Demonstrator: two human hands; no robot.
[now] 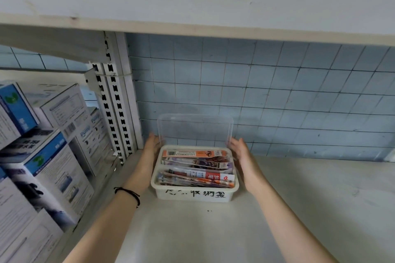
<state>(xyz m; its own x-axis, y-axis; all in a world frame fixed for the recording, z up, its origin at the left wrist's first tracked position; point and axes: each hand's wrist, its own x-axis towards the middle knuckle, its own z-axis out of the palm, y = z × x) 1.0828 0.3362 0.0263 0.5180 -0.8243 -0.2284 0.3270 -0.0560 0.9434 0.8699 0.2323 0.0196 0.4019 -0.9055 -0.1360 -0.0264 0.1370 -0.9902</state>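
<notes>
The clear lid (195,128) stands upright between the left hand (152,145) and right hand (239,149), whose nearly straight fingers press its edges. Just beneath them, the full box (193,195) sits uncovered; I judge closing remains.

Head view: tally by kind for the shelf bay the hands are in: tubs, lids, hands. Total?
tub: 1, white
lid: 1, clear, upright behind the tub
hands: 2, left hand and right hand, one at each side edge of the lid
Total: 4
The packets in the tub overlap too much to count.
</notes>
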